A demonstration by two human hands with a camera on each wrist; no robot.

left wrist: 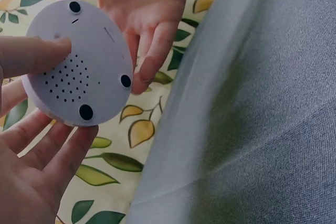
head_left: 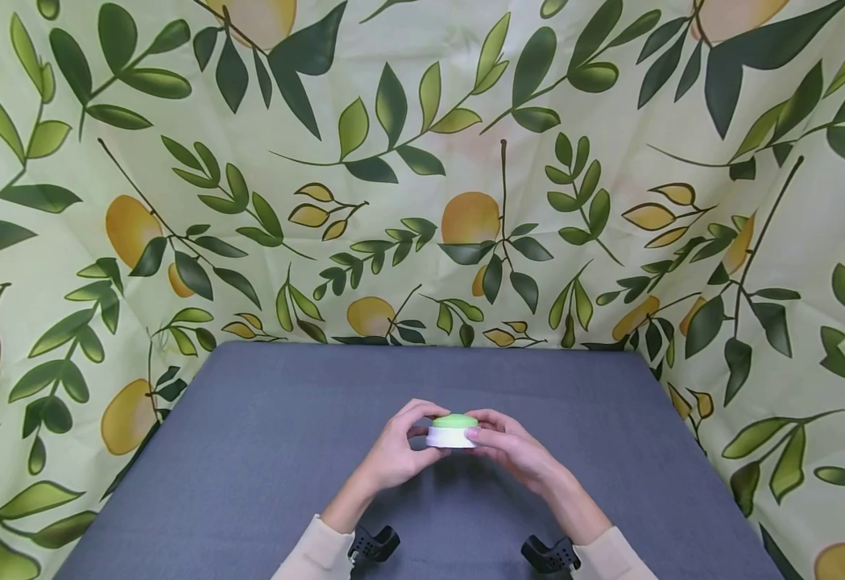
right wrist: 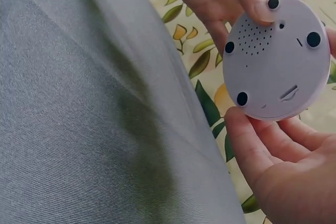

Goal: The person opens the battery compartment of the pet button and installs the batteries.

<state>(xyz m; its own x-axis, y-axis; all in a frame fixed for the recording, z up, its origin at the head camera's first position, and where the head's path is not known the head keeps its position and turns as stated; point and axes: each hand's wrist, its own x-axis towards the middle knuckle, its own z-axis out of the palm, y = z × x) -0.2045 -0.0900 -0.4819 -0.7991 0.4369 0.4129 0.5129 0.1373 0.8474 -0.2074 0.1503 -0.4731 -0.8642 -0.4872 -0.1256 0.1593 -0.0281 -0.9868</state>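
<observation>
A round sound button (head_left: 451, 437) with a green domed top and a white base is held up over the table, between both hands. My left hand (head_left: 396, 449) grips its left side, with the thumb pressed on the underside and the other fingers at the rim. From the other side my right hand (head_left: 519, 453) holds the edge, its thumb on the front of the white base. Both wrist views show the white underside (left wrist: 107, 59) with small speaker holes and dark round feet. A slot (right wrist: 289, 92) shows near its edge in the right wrist view; the green top is hidden there.
Below the hands lies a dark grey cloth-covered table (head_left: 284, 427). A cream fabric backdrop (head_left: 408, 193) printed with leaves and fruit rises behind it and along both sides. Black wrist-camera mounts (head_left: 374, 544) sit at the cuffs of the light sleeves (head_left: 318, 552).
</observation>
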